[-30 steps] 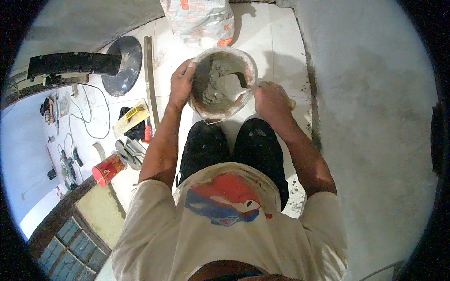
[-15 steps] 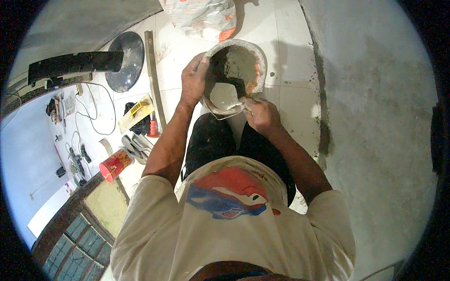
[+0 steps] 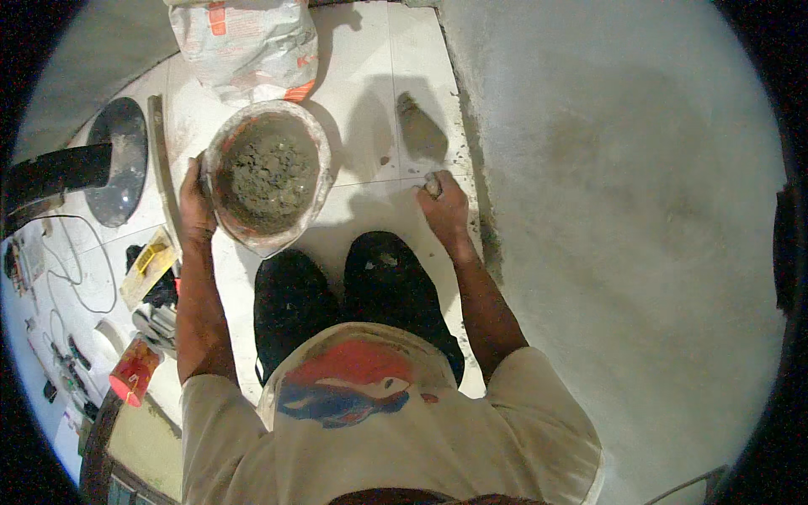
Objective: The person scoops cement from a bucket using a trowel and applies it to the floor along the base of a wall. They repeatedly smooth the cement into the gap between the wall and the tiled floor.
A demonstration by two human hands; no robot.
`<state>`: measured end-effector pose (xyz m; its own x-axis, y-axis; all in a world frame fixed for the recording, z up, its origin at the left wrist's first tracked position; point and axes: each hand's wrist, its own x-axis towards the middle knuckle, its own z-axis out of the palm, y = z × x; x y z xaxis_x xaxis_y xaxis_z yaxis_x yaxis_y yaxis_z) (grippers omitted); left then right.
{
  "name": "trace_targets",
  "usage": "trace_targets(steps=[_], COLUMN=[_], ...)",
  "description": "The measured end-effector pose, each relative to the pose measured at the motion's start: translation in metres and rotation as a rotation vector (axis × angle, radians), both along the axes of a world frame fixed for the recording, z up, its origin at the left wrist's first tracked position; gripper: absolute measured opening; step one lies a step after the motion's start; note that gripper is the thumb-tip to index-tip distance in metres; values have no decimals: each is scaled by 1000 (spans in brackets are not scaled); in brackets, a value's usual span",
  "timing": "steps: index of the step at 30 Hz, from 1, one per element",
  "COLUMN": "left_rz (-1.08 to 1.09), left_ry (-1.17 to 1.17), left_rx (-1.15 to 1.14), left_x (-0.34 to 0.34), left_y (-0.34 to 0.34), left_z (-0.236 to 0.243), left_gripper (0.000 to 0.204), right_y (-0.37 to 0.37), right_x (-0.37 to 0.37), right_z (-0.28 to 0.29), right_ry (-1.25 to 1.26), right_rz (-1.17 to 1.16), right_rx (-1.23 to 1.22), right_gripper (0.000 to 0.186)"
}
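Observation:
My left hand [image 3: 197, 206] grips the left side of a round bucket [image 3: 220, 143], its rim crusted, with lumpy grey-green mortar [image 3: 269, 177] inside. My right hand [image 3: 442, 202] is closed on the handle of a trowel [image 3: 421, 130], whose mortar-coloured blade points away from me over the white tiles, right of the bucket. Behind the bucket stands a white and orange sack [image 3: 244, 46]. My knees, in black trousers, are just below the bucket.
Along the left lie a wooden batten [image 3: 162, 143], a black disc [image 3: 118, 168], a yellow-handled float [image 3: 147, 269], a red cylindrical can [image 3: 135, 370], cables and tools. A grey plastered wall [image 3: 631, 210] runs along the right, with debris at its foot.
The trowel has come out of the bucket and moved right, still in my right hand. The bucket, held by my left hand, now appears further left, and the view has shifted.

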<state>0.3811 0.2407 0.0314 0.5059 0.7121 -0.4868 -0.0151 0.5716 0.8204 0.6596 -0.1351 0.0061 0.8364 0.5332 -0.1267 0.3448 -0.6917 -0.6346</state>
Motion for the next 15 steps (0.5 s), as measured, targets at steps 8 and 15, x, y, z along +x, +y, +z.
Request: trace_targets(steps=[8, 15], left_rz=[157, 330], left_ry=[-153, 192], left_rx=[-102, 1028], left_x=[-1, -26], left_y=[5, -50], left_z=[-36, -168], left_gripper=[58, 55], right_y=[-35, 22], right_x=[121, 135], right_z=[-84, -45], right_ry=[221, 334], right_rz=[-143, -237], right_rx=[-71, -56], right_gripper=[22, 22])
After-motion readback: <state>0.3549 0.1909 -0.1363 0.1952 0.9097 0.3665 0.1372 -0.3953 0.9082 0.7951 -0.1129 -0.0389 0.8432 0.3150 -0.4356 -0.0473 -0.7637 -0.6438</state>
